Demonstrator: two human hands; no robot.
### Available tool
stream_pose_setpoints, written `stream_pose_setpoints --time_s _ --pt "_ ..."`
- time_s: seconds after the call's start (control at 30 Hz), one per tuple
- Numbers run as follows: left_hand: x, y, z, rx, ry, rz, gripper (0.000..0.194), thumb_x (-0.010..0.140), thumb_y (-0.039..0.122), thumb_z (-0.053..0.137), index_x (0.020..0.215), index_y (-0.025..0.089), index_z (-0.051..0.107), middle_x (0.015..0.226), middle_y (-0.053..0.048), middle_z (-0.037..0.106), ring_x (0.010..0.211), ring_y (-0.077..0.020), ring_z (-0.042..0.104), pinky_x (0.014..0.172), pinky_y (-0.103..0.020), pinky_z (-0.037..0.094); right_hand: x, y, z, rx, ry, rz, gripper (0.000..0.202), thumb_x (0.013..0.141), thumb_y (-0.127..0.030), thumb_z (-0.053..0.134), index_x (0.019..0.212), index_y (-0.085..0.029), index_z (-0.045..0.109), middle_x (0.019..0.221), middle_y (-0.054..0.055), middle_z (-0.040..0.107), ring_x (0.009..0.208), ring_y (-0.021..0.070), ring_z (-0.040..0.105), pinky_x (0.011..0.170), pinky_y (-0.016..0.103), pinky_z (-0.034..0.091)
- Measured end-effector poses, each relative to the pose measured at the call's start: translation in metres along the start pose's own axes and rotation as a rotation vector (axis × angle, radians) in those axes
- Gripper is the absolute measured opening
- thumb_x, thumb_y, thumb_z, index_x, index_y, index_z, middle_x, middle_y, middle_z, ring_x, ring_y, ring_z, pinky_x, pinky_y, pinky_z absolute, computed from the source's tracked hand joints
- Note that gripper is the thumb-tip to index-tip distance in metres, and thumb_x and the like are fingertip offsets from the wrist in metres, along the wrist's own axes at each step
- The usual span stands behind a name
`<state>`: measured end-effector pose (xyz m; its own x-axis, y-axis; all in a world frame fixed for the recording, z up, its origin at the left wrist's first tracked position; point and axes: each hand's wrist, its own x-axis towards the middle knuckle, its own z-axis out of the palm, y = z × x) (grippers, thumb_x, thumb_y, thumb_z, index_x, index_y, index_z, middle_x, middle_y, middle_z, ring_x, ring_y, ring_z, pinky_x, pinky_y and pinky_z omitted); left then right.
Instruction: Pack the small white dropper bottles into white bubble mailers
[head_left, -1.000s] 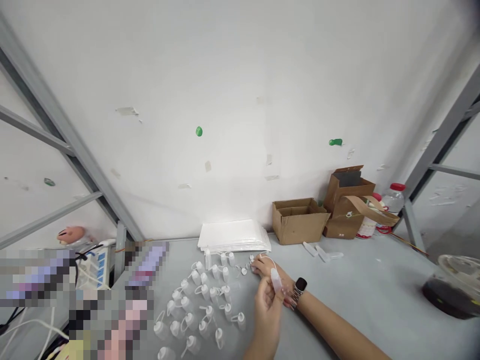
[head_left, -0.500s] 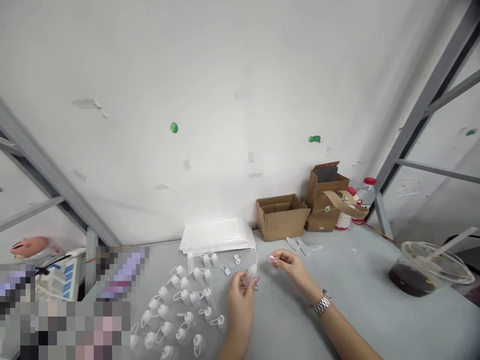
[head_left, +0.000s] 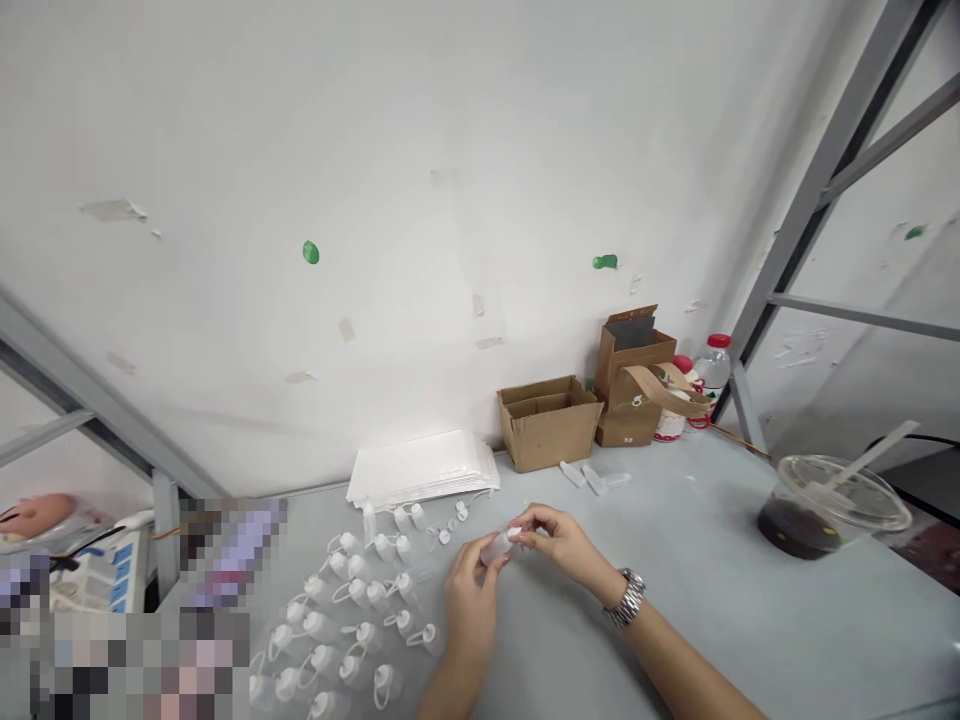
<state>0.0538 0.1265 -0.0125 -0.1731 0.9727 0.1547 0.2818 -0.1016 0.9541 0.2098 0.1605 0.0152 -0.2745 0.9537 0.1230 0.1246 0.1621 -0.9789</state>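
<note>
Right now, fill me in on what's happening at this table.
A person's left hand holds a small translucent bottle at a tilt, while the right hand has its fingertips on the white top. Many similar bottles are spread on the grey table to the left. Behind sit a white stack and an open cardboard box.

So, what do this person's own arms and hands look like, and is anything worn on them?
The left hand and right hand are both ungloved, with no sleeves in view. On the right wrist is a shiny, silver-coloured metal link band; nothing shows on the left wrist.
</note>
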Motion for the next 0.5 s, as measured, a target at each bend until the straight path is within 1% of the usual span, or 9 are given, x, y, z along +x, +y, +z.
stream_pose_setpoints --time_s 0.13,0.27,0.37,0.5 --pt "0.0012 0.0004 -0.0015 -0.068 -0.087 -0.042 0.023 0.073 0.03 0.056 0.09 0.017 0.064 0.087 -0.007 0.067 0.074 -0.019 0.063 0.072 -0.032 0.05 0.0015 0.0044 -0.0036 0.073 -0.051 0.013 0.024 0.07 -0.041 0.066 0.076 -0.018 0.065 0.072 0.001 0.061 0.069 0.0149 0.054 0.067 0.028 0.044" --pt "0.0005 0.0061 -0.0016 -0.125 -0.186 -0.112 0.028 0.074 0.037 0.054 0.088 0.014 0.063 0.069 -0.003 0.066 0.059 -0.0165 0.062 0.061 -0.029 0.051 0.003 0.0033 -0.0065 0.184 -0.071 0.025 0.023 0.068 -0.039 0.068 0.072 -0.017 0.063 0.068 0.0 0.06 0.064 0.0128 0.053 0.064 0.027 0.043" --pt "0.0001 0.0084 -0.001 -0.165 -0.27 -0.113 0.032 0.077 0.041 0.048 0.084 0.013 0.063 0.06 -0.001 0.062 0.05 -0.0144 0.059 0.053 -0.027 0.049 0.003 -0.0002 -0.0084 0.198 -0.06 0.026 0.025 0.065 -0.04 0.07 0.07 -0.017 0.062 0.065 -0.001 0.058 0.062 0.0121 0.052 0.063 0.027 0.042" --pt "0.001 0.0067 -0.0006 -0.123 -0.241 -0.075 0.028 0.076 0.038 0.05 0.084 0.014 0.062 0.059 0.0 0.061 0.05 -0.014 0.058 0.053 -0.026 0.048 0.003 0.0009 -0.0085 0.204 -0.078 0.05 0.027 0.064 -0.042 0.071 0.069 -0.017 0.06 0.065 -0.001 0.058 0.059 0.0115 0.051 0.06 0.026 0.041"
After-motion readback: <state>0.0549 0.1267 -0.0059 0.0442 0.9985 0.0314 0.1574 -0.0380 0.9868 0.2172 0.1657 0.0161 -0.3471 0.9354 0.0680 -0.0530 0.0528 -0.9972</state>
